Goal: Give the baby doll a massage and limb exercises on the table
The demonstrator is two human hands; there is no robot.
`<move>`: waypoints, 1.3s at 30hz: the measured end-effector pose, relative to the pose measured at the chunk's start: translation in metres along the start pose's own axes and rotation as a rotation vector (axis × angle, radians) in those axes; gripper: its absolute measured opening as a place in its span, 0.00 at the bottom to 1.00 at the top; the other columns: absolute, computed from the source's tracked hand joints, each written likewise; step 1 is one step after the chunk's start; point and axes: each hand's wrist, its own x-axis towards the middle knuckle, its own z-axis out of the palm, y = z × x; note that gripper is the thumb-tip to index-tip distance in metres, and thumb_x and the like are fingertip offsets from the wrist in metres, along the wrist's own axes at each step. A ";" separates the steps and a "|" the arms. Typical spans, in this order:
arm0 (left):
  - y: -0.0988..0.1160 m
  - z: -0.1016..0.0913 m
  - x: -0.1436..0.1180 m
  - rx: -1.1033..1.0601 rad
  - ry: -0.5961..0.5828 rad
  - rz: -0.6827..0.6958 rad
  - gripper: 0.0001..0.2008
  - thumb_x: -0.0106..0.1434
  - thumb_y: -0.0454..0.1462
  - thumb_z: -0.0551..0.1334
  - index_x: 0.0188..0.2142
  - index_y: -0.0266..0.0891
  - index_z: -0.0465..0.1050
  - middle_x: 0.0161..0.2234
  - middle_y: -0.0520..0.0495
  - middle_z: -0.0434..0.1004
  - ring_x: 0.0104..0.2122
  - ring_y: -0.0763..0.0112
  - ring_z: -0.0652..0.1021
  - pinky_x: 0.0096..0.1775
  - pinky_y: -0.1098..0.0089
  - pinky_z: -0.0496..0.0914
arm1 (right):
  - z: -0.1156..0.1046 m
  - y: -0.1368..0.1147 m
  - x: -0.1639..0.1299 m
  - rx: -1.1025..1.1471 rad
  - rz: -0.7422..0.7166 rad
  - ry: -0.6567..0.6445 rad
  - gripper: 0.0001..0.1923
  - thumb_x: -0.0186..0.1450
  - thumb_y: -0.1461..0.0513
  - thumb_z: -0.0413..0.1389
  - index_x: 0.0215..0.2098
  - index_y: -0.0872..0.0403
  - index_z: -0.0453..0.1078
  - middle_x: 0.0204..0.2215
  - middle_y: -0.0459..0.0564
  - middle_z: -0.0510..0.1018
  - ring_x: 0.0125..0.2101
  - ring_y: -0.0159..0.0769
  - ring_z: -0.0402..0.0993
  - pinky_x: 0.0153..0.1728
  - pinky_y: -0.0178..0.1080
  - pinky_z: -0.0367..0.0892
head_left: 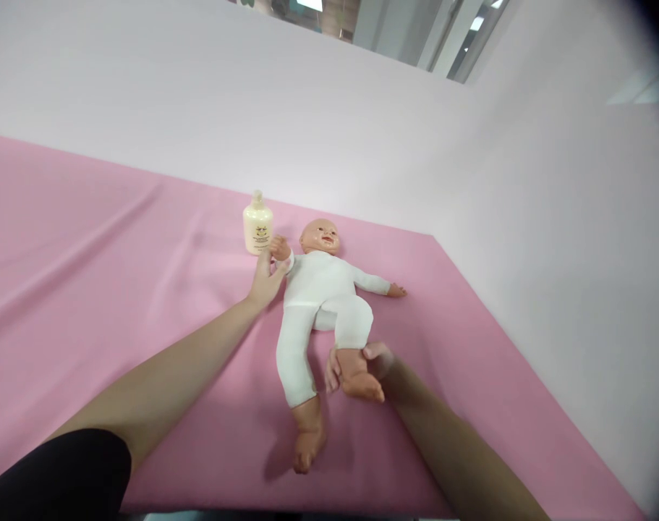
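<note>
A baby doll [319,281] with a white cloth body lies on its back, its head toward the wall. My left hand [268,281] is closed round the doll's wrist on the left side, thumb in front of it. Beneath the bent leg on the right, my right hand [380,359] wraps the lower leg from behind, with fingertips showing on its other side. That knee is raised, while the other leg stretches straight toward me. The doll's far arm rests out to the right on the cloth.
A cream-coloured bottle [258,228] with a printed label stands just behind my left hand. Pink cloth [117,289] with a few folds covers the table. White walls [210,94] rise at the back and right.
</note>
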 end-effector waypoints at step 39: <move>-0.005 -0.002 0.003 0.028 0.004 -0.009 0.15 0.61 0.43 0.59 0.45 0.39 0.66 0.44 0.43 0.70 0.45 0.62 0.71 0.48 0.61 0.66 | -0.003 0.000 0.001 0.076 -0.144 0.081 0.29 0.52 0.38 0.52 0.26 0.57 0.65 0.23 0.52 0.72 0.29 0.42 0.72 0.31 0.42 0.65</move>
